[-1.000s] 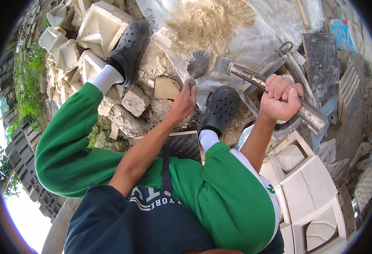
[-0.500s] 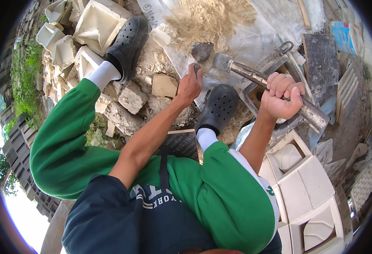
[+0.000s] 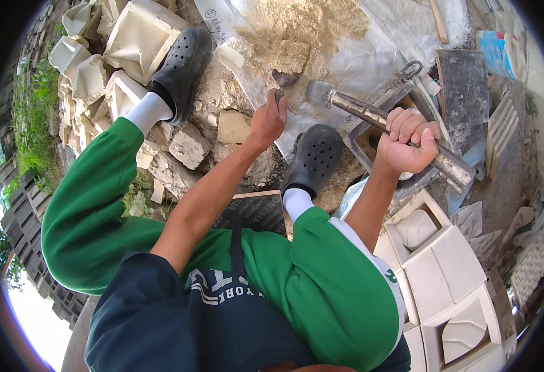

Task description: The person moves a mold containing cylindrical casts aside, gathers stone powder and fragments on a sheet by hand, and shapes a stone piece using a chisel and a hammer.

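Observation:
My right hand (image 3: 408,141) is wrapped round the handle of a hammer (image 3: 362,110), a thick, worn shaft slanting down to the right. Its blunt metal head (image 3: 320,93) hovers over the pale sheet, right of my left hand. My left hand (image 3: 267,124) is closed, with a small dark end showing at its fingertips; what it grips is mostly hidden. Just beyond those fingers rests a chunk of block (image 3: 290,56), sandy on its upper face. Its dark side (image 3: 285,78) faces me, apart from the hammer head.
Broken rubble (image 3: 190,146) lies between my dark clogs (image 3: 313,155). Cream moulded pieces (image 3: 142,34) are heaped at the far left. Sand (image 3: 340,22) covers part of the plastic sheet (image 3: 371,56). A metal frame (image 3: 380,102) and cream hollow blocks (image 3: 442,273) stand to the right.
The chunk beyond my left hand has tipped, so its sandy face now shows above the dark one. Both hands keep their grips; the whole view has shifted slightly.

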Action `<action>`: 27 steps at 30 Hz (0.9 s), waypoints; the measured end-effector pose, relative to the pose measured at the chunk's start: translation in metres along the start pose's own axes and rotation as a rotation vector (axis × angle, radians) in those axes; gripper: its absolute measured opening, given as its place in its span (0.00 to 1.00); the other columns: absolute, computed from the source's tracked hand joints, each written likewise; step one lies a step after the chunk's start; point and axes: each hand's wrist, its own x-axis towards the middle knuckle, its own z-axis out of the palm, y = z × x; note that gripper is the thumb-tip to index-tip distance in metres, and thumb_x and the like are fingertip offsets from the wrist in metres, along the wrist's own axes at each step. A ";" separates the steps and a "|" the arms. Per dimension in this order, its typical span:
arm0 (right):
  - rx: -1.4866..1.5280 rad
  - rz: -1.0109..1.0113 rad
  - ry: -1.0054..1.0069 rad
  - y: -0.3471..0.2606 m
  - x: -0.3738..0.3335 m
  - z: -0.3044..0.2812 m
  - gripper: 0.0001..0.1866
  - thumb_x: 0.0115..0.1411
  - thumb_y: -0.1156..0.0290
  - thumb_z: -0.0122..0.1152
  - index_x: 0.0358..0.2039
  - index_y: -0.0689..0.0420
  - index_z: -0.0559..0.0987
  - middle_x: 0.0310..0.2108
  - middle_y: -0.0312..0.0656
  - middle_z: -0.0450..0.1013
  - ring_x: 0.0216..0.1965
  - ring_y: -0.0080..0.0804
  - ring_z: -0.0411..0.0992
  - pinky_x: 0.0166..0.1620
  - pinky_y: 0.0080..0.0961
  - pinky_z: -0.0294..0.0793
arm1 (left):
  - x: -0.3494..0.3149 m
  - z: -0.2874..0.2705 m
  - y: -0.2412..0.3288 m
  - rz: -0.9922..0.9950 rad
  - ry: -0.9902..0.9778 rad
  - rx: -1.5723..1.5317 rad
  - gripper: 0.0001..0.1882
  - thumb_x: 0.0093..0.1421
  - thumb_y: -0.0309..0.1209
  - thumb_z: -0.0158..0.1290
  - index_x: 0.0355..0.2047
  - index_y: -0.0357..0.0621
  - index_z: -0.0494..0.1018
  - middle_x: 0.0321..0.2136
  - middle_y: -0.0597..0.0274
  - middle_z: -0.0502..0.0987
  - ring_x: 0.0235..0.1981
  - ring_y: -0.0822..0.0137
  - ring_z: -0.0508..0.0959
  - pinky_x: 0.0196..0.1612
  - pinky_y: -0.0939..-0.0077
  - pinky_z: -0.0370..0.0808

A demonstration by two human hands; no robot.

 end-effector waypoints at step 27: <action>-0.211 0.098 -0.264 0.012 -0.010 0.100 0.09 0.53 0.73 0.42 0.17 0.55 0.59 0.10 0.34 0.52 0.13 0.22 0.49 0.18 0.26 0.52 | -0.037 -0.045 -0.007 -0.104 -0.259 0.139 0.19 0.67 0.43 0.41 0.45 0.37 0.61 0.23 0.36 0.77 0.28 0.35 0.77 0.33 0.44 0.74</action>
